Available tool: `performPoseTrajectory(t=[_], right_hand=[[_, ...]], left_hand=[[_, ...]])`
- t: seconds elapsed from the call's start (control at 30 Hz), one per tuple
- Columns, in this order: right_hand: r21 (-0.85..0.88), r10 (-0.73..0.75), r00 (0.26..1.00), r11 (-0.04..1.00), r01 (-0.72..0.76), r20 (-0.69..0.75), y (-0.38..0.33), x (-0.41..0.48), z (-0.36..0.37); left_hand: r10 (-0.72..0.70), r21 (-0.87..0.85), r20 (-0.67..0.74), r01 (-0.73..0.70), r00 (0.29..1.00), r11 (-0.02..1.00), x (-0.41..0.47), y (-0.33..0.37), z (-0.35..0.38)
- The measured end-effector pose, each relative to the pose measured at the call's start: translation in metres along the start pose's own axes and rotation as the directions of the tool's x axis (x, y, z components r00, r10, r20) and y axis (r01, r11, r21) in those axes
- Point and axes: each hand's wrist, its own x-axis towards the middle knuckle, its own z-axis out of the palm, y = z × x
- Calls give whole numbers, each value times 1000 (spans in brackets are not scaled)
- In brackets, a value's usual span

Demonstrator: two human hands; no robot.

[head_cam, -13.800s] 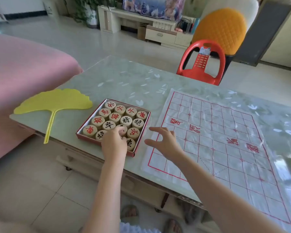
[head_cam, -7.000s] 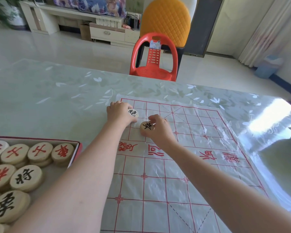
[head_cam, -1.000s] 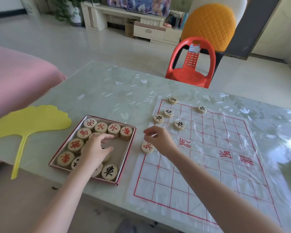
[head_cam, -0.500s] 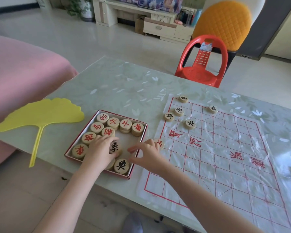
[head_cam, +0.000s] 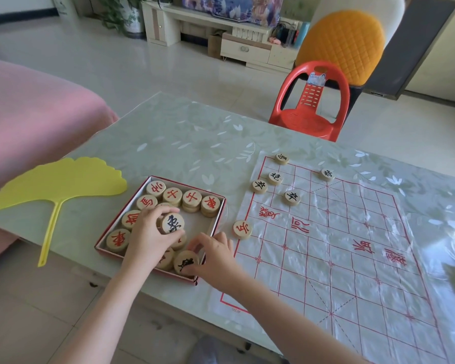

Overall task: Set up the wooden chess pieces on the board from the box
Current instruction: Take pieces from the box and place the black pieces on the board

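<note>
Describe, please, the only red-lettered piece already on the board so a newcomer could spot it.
Find the white plastic board with the red grid, right of the red box. On its left border line, close to the box, sits one wooden piece. It alone bears a red character; the five other pieces on the board, farther away, are lettered in black.

Left hand (head_cam: 147, 232) pinches raised piece (head_cam: 171, 223); right hand (head_cam: 216, 256), palm down, curled, pinches second piece (head_cam: 185, 261).

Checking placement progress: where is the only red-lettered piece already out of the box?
Head view: the red-lettered piece sits on the left edge of the board, just right of the box and just beyond the right hand.
</note>
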Motion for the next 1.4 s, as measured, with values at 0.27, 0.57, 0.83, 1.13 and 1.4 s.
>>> performPoseTrajectory(t=[0.27, 0.57, 0.83, 1.13, 1.4], right_hand=[[492, 165, 956, 870, -26, -242, 37, 14, -55], [506, 387, 812, 852, -133, -438, 125, 88, -174], [362, 380, 794, 906, -218, -474, 164, 180, -207], [82, 339, 775, 932, -352, -533, 175, 235, -213], [-85, 272, 789, 922, -377, -551, 188, 242, -202]], left_hand=[[-86, -258, 124, 115, 989, 959, 24, 38, 16], [20, -280, 206, 40, 978, 959, 83, 96, 106], [-40, -354, 172, 100, 984, 930, 111, 102, 163], [-69, -426, 183, 142, 981, 893, 123, 92, 179], [-51, -402, 204, 131, 978, 906, 125, 90, 188]])
